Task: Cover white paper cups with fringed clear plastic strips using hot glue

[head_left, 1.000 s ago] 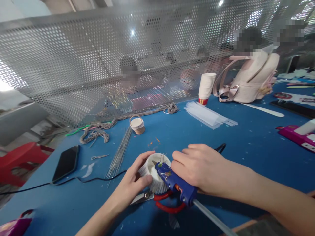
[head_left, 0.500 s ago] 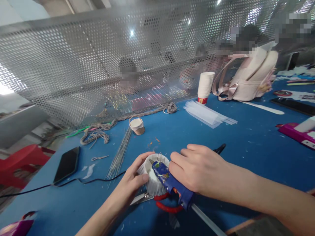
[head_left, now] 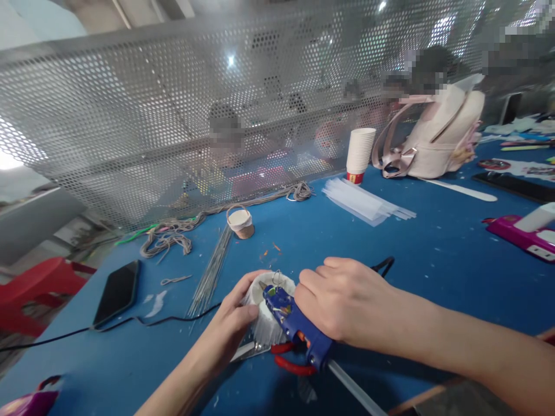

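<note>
My left hand (head_left: 238, 312) is wrapped round the side of a white cup (head_left: 266, 329) with a strip-like, ribbed outside. A blue hot glue gun (head_left: 288, 315) is gripped in my right hand (head_left: 342, 294), its nozzle pointing into the cup's mouth near the inner rim. From the gun's rear sticks a long clear glue stick (head_left: 353, 387). A thin bent wire loop (head_left: 277, 278) shows at the cup's far rim. Beneath the cup and gun lie scissors with red handles (head_left: 295, 364), partly covered.
A small basket with a handle (head_left: 240, 224) stands beyond my hands, beside a bundle of thin wires (head_left: 212, 271). Grey cord (head_left: 167, 240), a phone (head_left: 117, 292), stacked paper cups (head_left: 361, 153), translucent strips (head_left: 366, 202), a backpack (head_left: 433, 144) and a purple power strip (head_left: 515, 231) lie around.
The glue gun and my right hand have shifted slightly left, and the cup has moved a little with them. Both hands keep their hold.
</note>
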Motion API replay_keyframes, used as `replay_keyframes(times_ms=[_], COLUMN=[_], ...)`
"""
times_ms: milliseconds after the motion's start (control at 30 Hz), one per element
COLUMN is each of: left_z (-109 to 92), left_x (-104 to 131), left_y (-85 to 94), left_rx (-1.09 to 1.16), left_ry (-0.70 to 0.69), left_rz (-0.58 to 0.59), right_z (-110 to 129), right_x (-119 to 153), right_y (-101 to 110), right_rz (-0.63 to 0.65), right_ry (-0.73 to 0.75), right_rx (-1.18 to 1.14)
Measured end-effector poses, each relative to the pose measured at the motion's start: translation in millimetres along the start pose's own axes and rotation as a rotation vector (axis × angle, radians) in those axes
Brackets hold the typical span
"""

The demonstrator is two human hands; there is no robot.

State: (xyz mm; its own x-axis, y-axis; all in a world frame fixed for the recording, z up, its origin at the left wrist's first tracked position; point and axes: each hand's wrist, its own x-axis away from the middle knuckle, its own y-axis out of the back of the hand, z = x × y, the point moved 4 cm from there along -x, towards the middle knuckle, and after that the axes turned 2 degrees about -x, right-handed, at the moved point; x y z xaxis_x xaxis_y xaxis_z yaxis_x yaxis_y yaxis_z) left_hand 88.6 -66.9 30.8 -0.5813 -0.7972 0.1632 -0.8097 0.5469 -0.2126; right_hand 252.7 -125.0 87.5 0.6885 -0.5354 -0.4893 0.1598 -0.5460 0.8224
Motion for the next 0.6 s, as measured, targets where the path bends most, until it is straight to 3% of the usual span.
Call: replay_keyframes(times_ms=[600], left_z=[-1.9], left_x=[1.4], left_y=[-2.3], left_rx=[-0.064], left_ry=[-0.016], left_rz=[-0.044], right_z=[4.9], right_x=[-0.8], right_y=[1.2], right_rz=[0.014], right_ry=[-0.016], right_rx=[0.001])
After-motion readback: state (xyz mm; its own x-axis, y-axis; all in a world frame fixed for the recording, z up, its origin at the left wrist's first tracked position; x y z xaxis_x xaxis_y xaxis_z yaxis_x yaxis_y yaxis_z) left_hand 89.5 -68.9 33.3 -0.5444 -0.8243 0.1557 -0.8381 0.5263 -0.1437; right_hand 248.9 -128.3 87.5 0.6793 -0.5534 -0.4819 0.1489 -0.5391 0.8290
